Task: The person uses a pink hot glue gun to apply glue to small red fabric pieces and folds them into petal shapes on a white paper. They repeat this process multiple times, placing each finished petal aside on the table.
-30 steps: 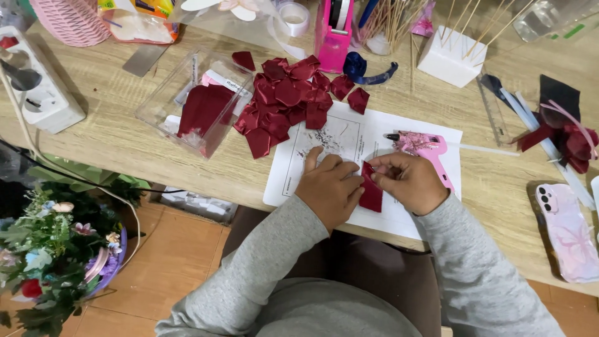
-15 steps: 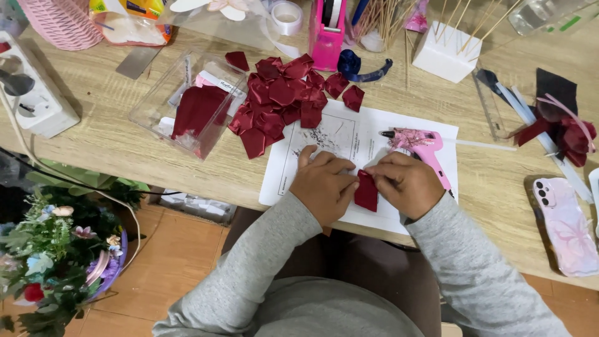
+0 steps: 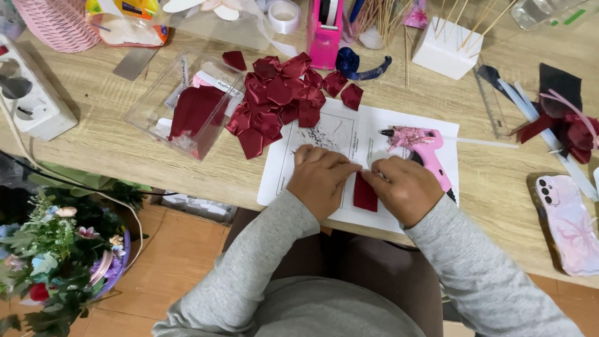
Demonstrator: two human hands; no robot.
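Both hands meet over a white paper sheet [image 3: 374,128] on the wooden table. My left hand [image 3: 319,179] and my right hand [image 3: 404,188] pinch the top of a dark red ribbon piece [image 3: 364,195], which hangs down between them. A pink glue gun [image 3: 422,148] lies on the paper just beyond my right hand. A pile of folded dark red ribbon petals [image 3: 281,100] sits past the paper's left corner, a short way from my left hand.
A clear plastic box [image 3: 187,106] with red ribbon stands at the left. A power strip [image 3: 28,93], pink basket [image 3: 59,22], pink tape dispenser [image 3: 327,31], white stick holder [image 3: 444,53], red ribbon flower [image 3: 571,128] and phone [image 3: 569,221] surround the work. A flower bouquet [image 3: 56,256] is on the floor.
The hands have stayed together on the ribbon piece, with the fingers shifting slightly along its top edge. The view has drifted a little.
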